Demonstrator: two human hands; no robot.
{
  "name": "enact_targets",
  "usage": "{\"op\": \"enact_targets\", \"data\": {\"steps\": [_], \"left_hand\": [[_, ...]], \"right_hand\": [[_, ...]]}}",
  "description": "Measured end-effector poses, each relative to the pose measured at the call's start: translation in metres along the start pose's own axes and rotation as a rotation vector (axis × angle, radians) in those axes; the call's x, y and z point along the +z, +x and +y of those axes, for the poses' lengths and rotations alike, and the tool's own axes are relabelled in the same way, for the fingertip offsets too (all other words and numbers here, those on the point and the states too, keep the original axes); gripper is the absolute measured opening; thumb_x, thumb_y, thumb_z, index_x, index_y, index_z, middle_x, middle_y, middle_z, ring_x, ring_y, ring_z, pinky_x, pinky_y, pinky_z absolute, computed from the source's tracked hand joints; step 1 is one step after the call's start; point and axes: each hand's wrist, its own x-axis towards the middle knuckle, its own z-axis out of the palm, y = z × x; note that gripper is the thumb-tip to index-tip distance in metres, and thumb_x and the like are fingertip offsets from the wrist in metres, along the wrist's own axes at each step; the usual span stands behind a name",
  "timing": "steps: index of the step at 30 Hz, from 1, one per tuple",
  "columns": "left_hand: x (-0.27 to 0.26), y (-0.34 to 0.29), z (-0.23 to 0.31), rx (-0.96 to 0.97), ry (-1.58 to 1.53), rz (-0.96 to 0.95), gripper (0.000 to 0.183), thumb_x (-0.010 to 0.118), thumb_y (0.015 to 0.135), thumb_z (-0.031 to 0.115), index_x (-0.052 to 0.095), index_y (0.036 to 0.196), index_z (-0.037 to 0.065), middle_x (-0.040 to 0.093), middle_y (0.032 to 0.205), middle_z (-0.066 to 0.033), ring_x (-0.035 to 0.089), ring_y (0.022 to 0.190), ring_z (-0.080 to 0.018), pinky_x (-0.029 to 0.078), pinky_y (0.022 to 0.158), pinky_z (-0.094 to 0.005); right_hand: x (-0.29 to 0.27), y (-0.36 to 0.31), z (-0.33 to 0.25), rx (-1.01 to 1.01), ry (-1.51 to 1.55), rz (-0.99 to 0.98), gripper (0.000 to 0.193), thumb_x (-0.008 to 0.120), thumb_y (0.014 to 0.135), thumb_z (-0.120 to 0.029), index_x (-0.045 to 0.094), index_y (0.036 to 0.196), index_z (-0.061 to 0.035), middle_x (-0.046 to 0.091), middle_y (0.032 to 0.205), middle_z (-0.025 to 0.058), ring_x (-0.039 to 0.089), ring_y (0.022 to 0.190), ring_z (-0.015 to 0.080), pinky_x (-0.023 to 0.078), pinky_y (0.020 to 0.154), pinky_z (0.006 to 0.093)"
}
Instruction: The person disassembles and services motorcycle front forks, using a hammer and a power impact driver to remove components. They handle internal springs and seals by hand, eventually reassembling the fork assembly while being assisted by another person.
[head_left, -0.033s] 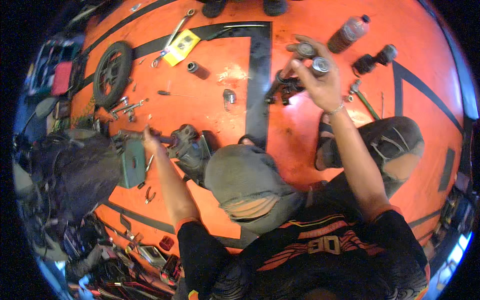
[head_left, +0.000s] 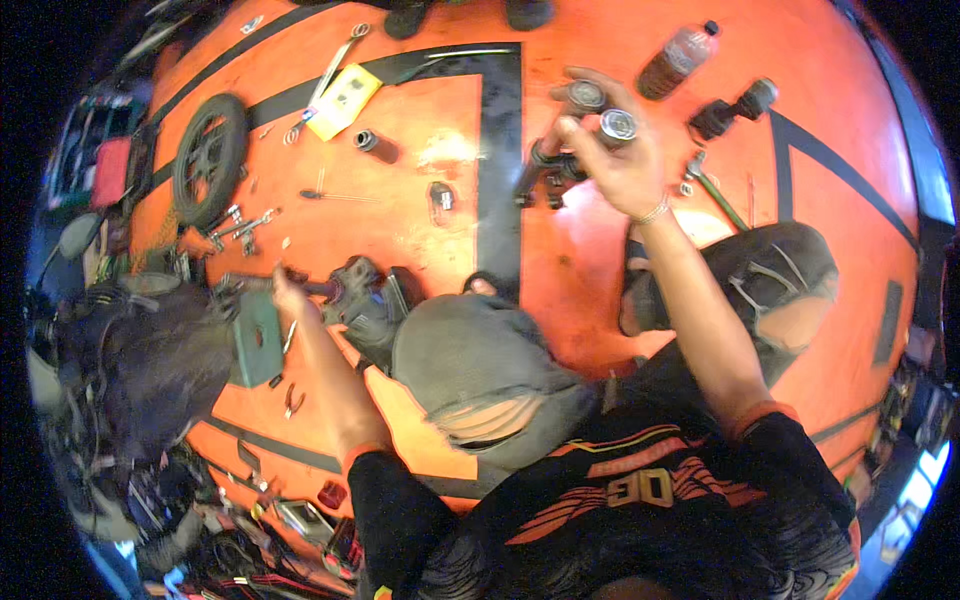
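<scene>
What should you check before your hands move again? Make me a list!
1. Right hand holding the two round-topped metal parts: ok.
2. Left hand gripping firmly: cannot tell, it's blurry.
3. Green-handled hammer away from the right hand: ok.
4. Bottle with its cap on: ok.
5. Yellow packet apart from the wrench: not ok, they overlap in view.

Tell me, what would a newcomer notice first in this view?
Probably the bright orange floor with its black bands, spread across the view. Right of centre, the right hand holds a pair of metal-topped tubes, their round ends shining. A black-tyred spoked wheel lies at upper left, and a bottle of dark liquid is at upper right.
</scene>
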Motion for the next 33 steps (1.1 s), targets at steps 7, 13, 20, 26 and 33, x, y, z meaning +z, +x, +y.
{"op": "enact_targets", "data": {"steps": [7,13,20,26,33], "left_hand": [[0.043,-0.039,0.016,-0.024,-0.024,-0.054,0.027,0.064,0.089,0.027,0.051,0.076,0.007,0.044,0.060,-0.0009,0.045,0.052,-0.0144,0.041,0.050,-0.0325],[0.031,-0.032,0.023,0.025,-0.041,-0.060,0.027,0.065,0.090,0.026,0.050,0.077,0.008,0.046,0.063,-0.0012,0.044,0.053,-0.0137,0.041,0.049,-0.0331],[0.042,-0.046,0.029,-0.011,0.004,-0.031,0.031,0.067,0.090,0.029,0.050,0.077,0.006,0.046,0.062,-0.0022,0.043,0.052,-0.0146,0.041,0.051,-0.0348],[0.030,-0.032,0.024,-0.010,0.010,-0.051,0.030,0.065,0.091,0.029,0.051,0.077,0.007,0.045,0.063,-0.0012,0.043,0.054,-0.0147,0.041,0.053,-0.0352],[0.031,-0.029,0.021,-0.035,0.064,-0.037,0.030,0.064,0.092,0.031,0.051,0.078,0.007,0.046,0.064,-0.0008,0.045,0.055,-0.0136,0.043,0.054,-0.0342]], "right_hand": [[-0.028,-0.001,0.002,-0.051,-0.234,0.028,0.049,0.072,0.082,-0.020,0.056,0.126,-0.0048,0.064,0.113,0.0132,0.063,0.104,0.0243,0.049,0.091,0.0358],[-0.024,-0.003,0.006,-0.086,-0.322,-0.014,0.058,0.072,0.082,-0.028,0.053,0.132,-0.0049,0.062,0.118,0.0168,0.059,0.110,0.0311,0.045,0.097,0.0403],[-0.035,-0.009,0.009,-0.206,-0.435,-0.040,0.060,0.069,0.084,-0.029,0.050,0.134,-0.0029,0.062,0.115,0.0174,0.058,0.108,0.0337,0.045,0.095,0.0416],[-0.045,-0.012,0.005,-0.096,-0.439,-0.030,0.061,0.067,0.085,-0.029,0.048,0.138,-0.0040,0.063,0.116,0.0190,0.059,0.108,0.0327,0.045,0.095,0.0406],[-0.044,-0.010,0.009,-0.030,-0.320,0.055,0.045,0.069,0.086,-0.024,0.058,0.124,-0.0020,0.066,0.104,0.0160,0.064,0.096,0.0284,0.050,0.087,0.0377]]}}
